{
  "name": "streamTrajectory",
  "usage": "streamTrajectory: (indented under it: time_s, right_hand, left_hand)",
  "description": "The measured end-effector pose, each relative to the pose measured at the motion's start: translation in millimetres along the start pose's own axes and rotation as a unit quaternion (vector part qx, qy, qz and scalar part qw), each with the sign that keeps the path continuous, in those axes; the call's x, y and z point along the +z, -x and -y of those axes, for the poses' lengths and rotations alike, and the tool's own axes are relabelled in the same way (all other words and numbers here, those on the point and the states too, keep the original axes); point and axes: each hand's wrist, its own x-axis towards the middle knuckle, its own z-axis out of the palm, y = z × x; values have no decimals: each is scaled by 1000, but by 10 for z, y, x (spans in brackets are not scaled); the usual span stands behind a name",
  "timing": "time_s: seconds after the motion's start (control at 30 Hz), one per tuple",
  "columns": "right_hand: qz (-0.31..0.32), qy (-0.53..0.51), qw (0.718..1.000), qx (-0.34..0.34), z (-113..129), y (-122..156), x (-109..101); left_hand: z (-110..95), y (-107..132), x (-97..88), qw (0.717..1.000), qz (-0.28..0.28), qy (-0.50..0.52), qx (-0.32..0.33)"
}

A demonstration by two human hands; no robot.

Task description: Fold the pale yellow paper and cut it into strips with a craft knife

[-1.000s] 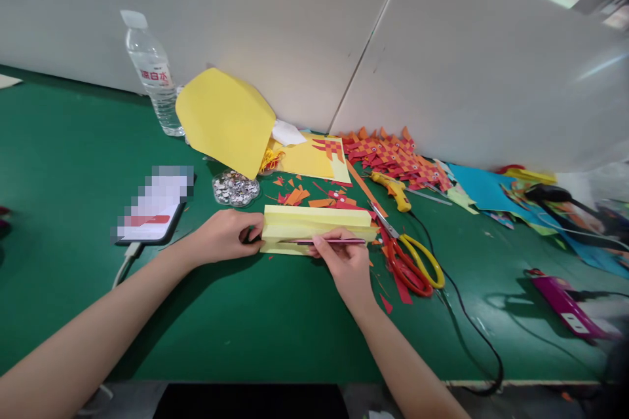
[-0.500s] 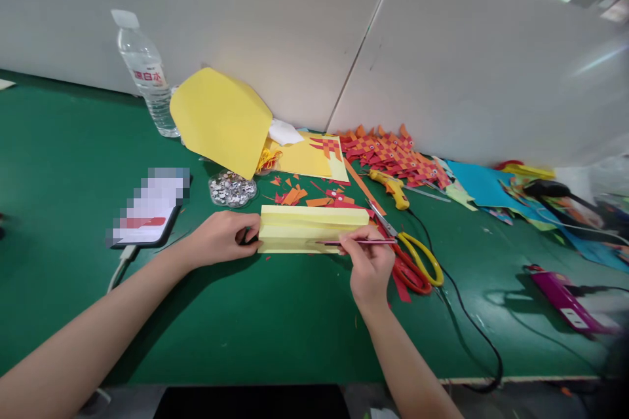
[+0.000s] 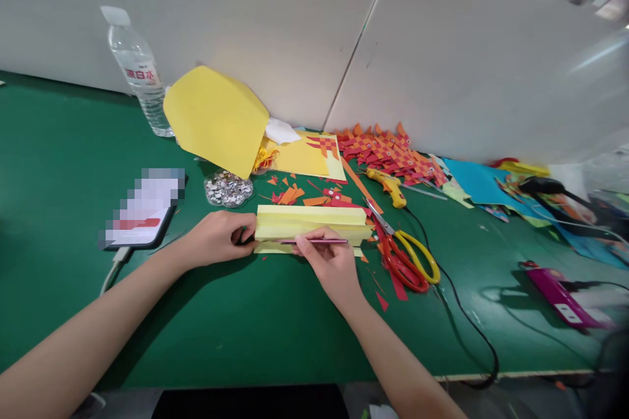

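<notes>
A pleated pale yellow paper (image 3: 309, 215) lies in front of me on the green table. My left hand (image 3: 225, 237) pinches its left end between thumb and fingers. Fingers closed, my right hand (image 3: 328, 258) grips a slender dark pink tool (image 3: 334, 241) with a thin pointed end. That tool lies level along the lower fold, its tip under or against the paper, pointing left. At the right end, the paper's bottom strip looks parted from the part above. Whether the tool is a blade or a pencil I cannot tell.
Scissors (image 3: 410, 258) and a yellow glue gun (image 3: 388, 186) lie right, the gun's cord running forward. Behind are red-orange paper fish (image 3: 388, 154) and a tray of googly eyes (image 3: 228, 190). Left are a phone (image 3: 145, 209) and a water bottle (image 3: 140, 75); far right, a purple power strip (image 3: 563, 298).
My right hand has slid left along the paper with the pink tool. The paper's lower right end now shows a gap. My left hand keeps its hold on the left end.
</notes>
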Motion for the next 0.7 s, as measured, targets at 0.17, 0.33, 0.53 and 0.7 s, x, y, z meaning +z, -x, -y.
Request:
streamTrajectory:
  time_s: [0.17,0.33,0.53,0.7]
  right_hand:
    - [-40,14,999,-9,-7,-15,-113]
    - [-108,33,993,-26,12,-41,-292]
    - [-185,87,977,-59,82,-91,-446]
    - [-236,109,964,-51,124,-130,-566]
  left_hand:
    - [2,7,0,1000,-4,-4,3]
    - [10,7,8,1000,-5,-9,6]
    - [18,12,18,1000,-3,-6,1]
    - [12,16,16,1000,-4,-7,1]
